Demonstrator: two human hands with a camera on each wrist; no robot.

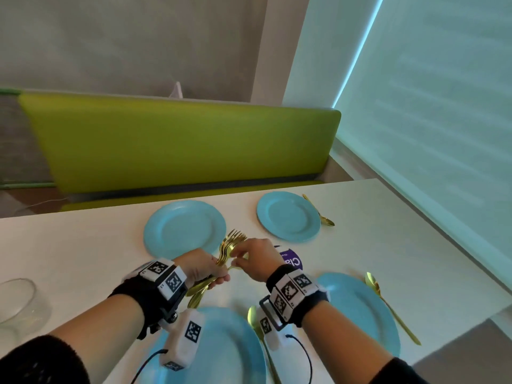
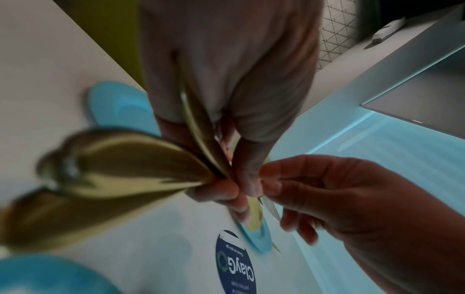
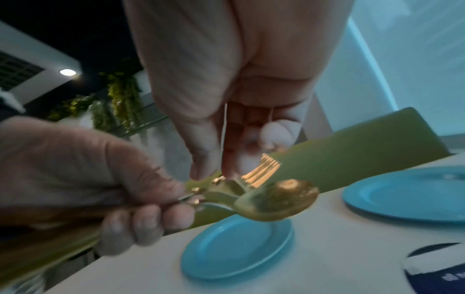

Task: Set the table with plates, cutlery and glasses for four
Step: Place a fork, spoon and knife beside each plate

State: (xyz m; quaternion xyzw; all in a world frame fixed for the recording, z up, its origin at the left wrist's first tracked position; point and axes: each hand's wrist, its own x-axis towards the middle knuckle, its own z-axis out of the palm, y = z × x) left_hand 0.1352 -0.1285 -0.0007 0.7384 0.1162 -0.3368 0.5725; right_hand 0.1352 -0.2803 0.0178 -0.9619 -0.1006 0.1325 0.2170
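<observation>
Four blue plates lie on the white table (image 1: 83, 245): far left (image 1: 184, 228), far right (image 1: 288, 216), near left (image 1: 216, 353), near right (image 1: 360, 314). A gold spoon lies beside the far right plate (image 1: 321, 214), another right of the near right plate (image 1: 388, 306), a third between the near plates (image 1: 253, 317). My left hand (image 1: 219, 275) grips a gold cutlery bundle (image 1: 230, 245) of several forks and a spoon (image 3: 276, 199) above the table's middle. My right hand (image 1: 238, 259) pinches the bundle near the necks; which piece, I cannot tell.
A clear glass (image 1: 19, 303) stands at the table's left edge. A round purple sticker (image 1: 291, 259) lies between the plates. A green bench back (image 1: 180, 142) runs along the far side. A pale wall (image 1: 429, 134) borders the table on the right.
</observation>
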